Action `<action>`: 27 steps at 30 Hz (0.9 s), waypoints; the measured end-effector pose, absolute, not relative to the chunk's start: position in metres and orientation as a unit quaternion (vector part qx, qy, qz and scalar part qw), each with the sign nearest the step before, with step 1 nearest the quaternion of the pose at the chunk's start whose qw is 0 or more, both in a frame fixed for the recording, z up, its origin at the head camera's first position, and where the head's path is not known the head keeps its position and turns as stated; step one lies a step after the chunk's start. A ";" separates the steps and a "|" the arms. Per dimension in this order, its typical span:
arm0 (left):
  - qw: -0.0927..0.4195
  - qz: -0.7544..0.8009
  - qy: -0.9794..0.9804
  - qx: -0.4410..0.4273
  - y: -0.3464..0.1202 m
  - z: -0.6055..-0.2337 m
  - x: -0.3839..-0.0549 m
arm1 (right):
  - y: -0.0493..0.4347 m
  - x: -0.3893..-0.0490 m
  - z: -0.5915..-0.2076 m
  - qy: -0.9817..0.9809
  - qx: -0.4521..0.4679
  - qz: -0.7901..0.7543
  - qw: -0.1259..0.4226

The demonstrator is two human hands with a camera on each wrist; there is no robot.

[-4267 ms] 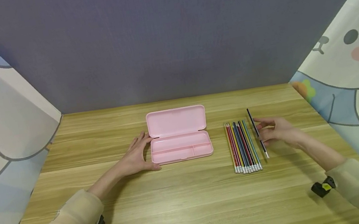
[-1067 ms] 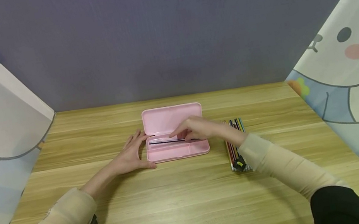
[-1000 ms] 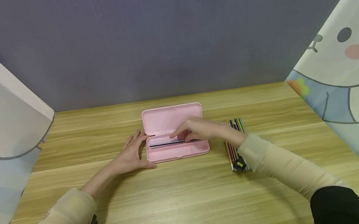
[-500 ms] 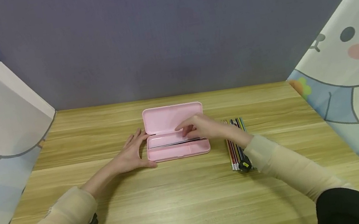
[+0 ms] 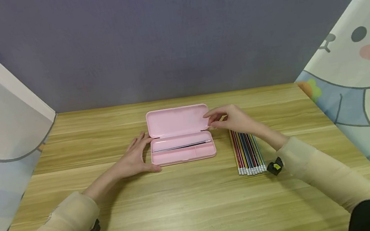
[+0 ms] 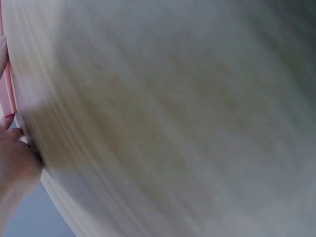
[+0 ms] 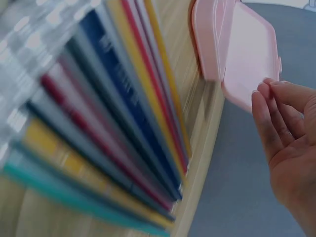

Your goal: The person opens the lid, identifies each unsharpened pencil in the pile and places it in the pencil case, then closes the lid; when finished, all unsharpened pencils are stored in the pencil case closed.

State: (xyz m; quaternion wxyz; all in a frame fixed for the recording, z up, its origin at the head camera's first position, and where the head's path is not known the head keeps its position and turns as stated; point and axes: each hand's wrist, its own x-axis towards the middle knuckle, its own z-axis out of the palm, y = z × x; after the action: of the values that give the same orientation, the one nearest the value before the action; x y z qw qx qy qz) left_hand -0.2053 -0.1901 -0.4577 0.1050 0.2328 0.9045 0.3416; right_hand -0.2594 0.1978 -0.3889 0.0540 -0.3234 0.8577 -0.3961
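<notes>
A pink pencil case (image 5: 173,157) lies open on the table, its lid (image 5: 177,120) folded back. One dark pencil (image 5: 182,146) rests lengthwise in its long rear compartment. My left hand (image 5: 136,161) spans the left end of the case, thumb at the front corner and fingers straight near the hinge. Beside the lid's right edge, my right hand (image 5: 232,118) hovers with fingers loosely bent and nothing between them, as the right wrist view confirms. Right of the case is a row of several colored pencils (image 5: 248,154), white erasers toward me; the right hand partly covers their far ends.
The wooden table (image 5: 171,214) ends at a grey panel (image 5: 174,44) behind the case. Cartoon-printed panels (image 5: 0,120) flank both sides. A small black device (image 5: 275,166) hangs under the right wrist, close to the pencil row.
My right hand carried a dark pencil from the right into the case's rear compartment, let go of it, and moved back up and right. The left hand has stayed at the case.
</notes>
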 end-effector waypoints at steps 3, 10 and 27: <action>0.106 0.341 0.905 0.229 -0.191 -0.457 -0.205 | 0.212 -0.258 -0.387 0.858 -0.299 -0.415 0.058; 0.108 0.345 0.904 0.229 -0.191 -0.457 -0.204 | 0.242 -0.253 -0.391 0.845 -0.269 -0.457 0.075; 0.110 0.343 0.905 0.228 -0.190 -0.456 -0.204 | 0.282 -0.233 -0.406 0.845 -0.236 -0.473 0.080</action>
State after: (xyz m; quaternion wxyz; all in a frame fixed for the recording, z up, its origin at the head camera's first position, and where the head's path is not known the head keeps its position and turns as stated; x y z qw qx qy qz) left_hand -0.2043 -0.1904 -0.4559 0.1097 0.2279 0.9048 0.3427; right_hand -0.2333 0.2822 -0.4058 0.0795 -0.2364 0.8450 -0.4730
